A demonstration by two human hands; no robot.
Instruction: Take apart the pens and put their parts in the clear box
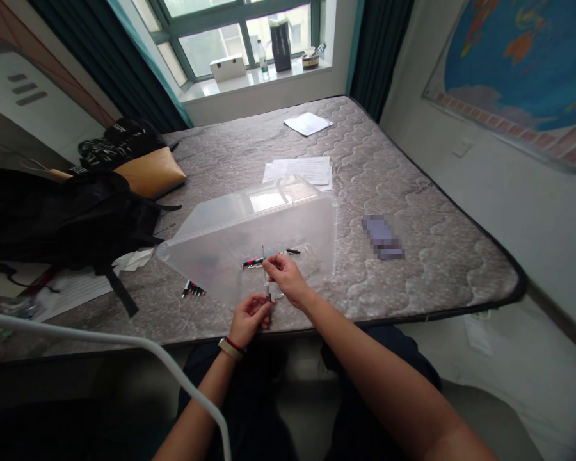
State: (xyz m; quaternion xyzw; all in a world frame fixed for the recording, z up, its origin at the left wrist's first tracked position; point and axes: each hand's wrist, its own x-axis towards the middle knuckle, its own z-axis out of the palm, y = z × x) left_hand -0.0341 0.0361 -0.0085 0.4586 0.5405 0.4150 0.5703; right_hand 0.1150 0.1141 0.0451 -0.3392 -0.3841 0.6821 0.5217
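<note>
My left hand [250,318], with a pale band on the wrist, is closed around the dark lower part of a slim pen barrel [269,296] near the mattress edge. Just above it, my right hand [283,274] pinches a thin pen refill [263,250] between thumb and fingertips. The refill's dark tip sticks up past the fingers, and its lower end lines up with the barrel; whether it sits inside is too small to tell. Behind the hands lie several pens [253,262] and a black pen piece [292,251]. Several short black and red pen parts [193,289] lie to the left.
A translucent plastic bin [211,221] lies on its side on the patterned mattress [388,173], its opening toward me. Papers [300,171] lie behind it, a blurred phone-like object [383,237] right. A black backpack [67,224] stands left. A white tube [158,352] curves across the lower left.
</note>
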